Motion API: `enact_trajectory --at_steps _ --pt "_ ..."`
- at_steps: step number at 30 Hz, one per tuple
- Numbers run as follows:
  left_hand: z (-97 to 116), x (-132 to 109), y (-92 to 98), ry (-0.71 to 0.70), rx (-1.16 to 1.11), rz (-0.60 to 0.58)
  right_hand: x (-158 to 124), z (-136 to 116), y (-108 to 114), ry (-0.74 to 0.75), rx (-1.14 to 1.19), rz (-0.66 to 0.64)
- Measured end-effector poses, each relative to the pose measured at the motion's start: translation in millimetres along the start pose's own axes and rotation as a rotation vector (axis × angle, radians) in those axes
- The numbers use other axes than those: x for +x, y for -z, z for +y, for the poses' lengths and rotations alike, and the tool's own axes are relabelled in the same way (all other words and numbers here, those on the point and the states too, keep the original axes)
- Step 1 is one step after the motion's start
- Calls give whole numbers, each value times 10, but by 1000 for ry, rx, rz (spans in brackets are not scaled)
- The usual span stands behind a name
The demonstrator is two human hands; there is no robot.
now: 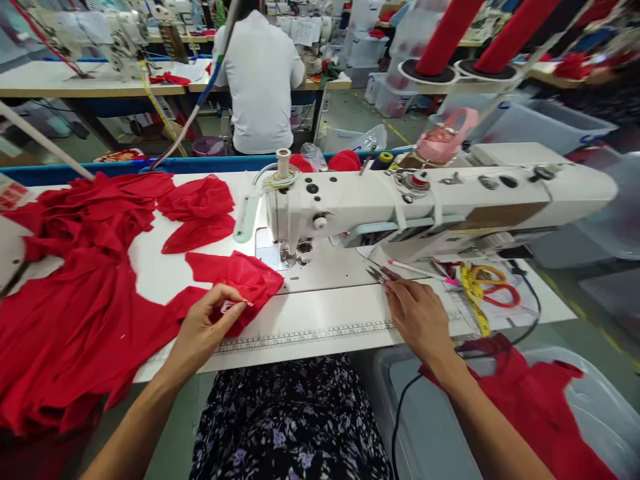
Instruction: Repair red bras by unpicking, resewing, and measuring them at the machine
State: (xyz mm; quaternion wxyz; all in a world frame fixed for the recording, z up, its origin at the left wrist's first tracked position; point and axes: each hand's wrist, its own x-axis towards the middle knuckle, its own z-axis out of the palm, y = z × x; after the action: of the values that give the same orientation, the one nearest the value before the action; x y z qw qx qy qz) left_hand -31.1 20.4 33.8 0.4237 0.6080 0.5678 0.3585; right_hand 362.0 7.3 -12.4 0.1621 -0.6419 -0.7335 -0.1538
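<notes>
My left hand [213,323] pinches the edge of a small red fabric piece [250,277] between thumb and fingers. A white label with lettering [227,307] shows at that edge, partly behind the fingers. The fabric lies on the table just in front of the needle area of a white sewing machine [340,207]. My right hand [417,313] rests low on the machine bed, fingers closed over thread snips [376,273]. Only the pointed blades stick out to the left; their grip is hidden under the hand.
A big heap of red fabric [75,300] covers the left side. Right of my right hand lie a pink-tipped pen [425,271], a yellow tape measure [473,297] and orange-handled scissors [503,293]. A plastic bin [430,427] holds more red cloth. A person [263,80] sits ahead.
</notes>
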Motion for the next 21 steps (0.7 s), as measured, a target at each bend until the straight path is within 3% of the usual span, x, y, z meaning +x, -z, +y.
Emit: enact_trajectory --at_steps 6,11,14,17,19,21 --pt "6 49 12 145 -194 -21 107 100 -78 0 55 2" --pt "-16 55 -32 114 -227 -83 217 22 -135 -9 91 -30" --pt "-46 52 -16 110 -244 -111 255 -338 -29 -139 470 -171" --pt "-48 39 -4 113 -245 -117 286 -911 132 -157 1026 -531" --pt "-43 30 -1 93 -245 -106 335 -1280 194 -101 1194 -690" --pt "-39 20 3 86 -253 -93 407 -1545 202 -54 1226 -733"
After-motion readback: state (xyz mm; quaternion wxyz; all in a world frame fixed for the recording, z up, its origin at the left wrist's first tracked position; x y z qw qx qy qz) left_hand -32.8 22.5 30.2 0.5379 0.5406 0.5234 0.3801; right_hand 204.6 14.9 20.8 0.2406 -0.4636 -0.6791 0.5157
